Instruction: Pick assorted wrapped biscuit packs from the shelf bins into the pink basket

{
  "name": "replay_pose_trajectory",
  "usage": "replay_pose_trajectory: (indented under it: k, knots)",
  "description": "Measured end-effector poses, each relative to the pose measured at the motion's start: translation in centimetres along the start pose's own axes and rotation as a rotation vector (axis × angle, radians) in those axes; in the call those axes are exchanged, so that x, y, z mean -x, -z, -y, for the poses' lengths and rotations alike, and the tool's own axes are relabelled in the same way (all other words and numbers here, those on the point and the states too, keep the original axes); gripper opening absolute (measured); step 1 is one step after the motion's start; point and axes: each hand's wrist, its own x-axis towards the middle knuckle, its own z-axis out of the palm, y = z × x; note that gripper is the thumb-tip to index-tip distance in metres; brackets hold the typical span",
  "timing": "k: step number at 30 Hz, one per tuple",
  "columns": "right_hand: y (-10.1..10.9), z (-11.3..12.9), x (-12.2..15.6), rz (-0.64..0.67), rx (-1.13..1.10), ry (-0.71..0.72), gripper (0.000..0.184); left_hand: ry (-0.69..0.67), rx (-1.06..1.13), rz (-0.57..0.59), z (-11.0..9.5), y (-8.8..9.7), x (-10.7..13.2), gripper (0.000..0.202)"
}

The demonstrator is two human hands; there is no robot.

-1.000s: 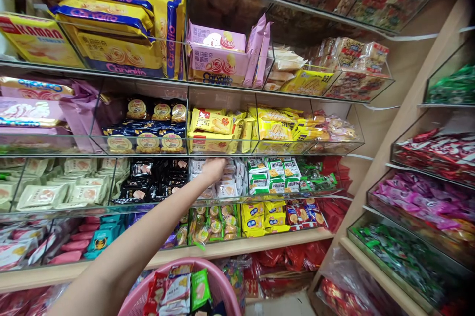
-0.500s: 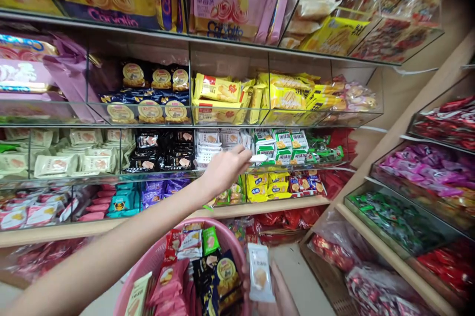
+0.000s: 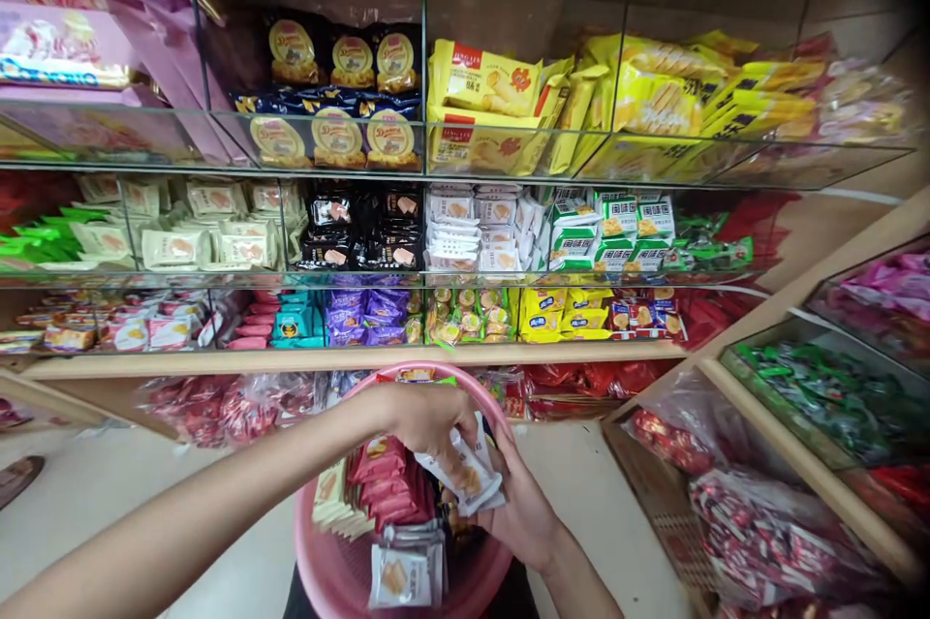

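A pink plastic basket (image 3: 330, 580) sits low in front of me, holding several wrapped snacks. Over its right side, my left hand (image 3: 428, 420) has its fingers closed on white snack packets (image 3: 476, 476). From the right, my right hand (image 3: 521, 503) wraps round the same packets, its thumb along their edge. Beneath the hands lie pink snack packets (image 3: 388, 479) in a row, with cream packets (image 3: 338, 503) to their left. Another group of white-grey packets (image 3: 407, 571) rests near the basket's front. My hands hide part of the contents.
Behind the basket rise glass-fronted shelves with sorted snacks, among them white packets (image 3: 480, 227), green-and-white packets (image 3: 617, 232) and yellow packets (image 3: 494, 101). A wooden ledge (image 3: 239, 362) runs below. At right stand slanted candy bins (image 3: 806, 396) and bagged red sweets (image 3: 770, 512).
My left hand has come down from the white-packet shelf to the basket, meeting my right hand at the white packets. The view has tilted down, and the basket appears higher and further right.
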Motion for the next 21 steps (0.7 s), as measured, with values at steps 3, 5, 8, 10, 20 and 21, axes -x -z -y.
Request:
replay_pose_trajectory:
  k: [3, 5, 8, 10, 20, 21]
  knots:
    - [-0.2, -0.8, 0.3, 0.022, 0.020, -0.033, 0.051, 0.094, -0.048, -0.070, 0.0, -0.4, 0.0, 0.033]
    - [-0.2, -1.3, 0.6, 0.022, 0.022, -0.030, 0.048, 0.107, -0.016, -0.136, 0.0, -0.8, -0.2, 0.045]
    - [0.0, -2.0, 0.8, -0.003, 0.007, 0.011, 0.044, 0.093, 0.029, -0.200, 0.3, -1.4, -0.3, 0.051]
    - [0.3, -2.3, 0.9, -0.039, -0.012, 0.043, 0.042, 0.088, 0.033, -0.276, 0.8, -2.0, -0.2, 0.056]
    - [0.6, -4.8, 0.2, -0.275, -0.003, 0.237, 0.048, 0.159, 0.868, -1.068, 3.2, -13.5, -0.2, 0.070]
    - [0.4, -5.3, 0.2, -0.288, -0.009, 0.236, 0.051, 0.136, 0.940, -1.063, 3.1, -14.9, -0.4, 0.073]
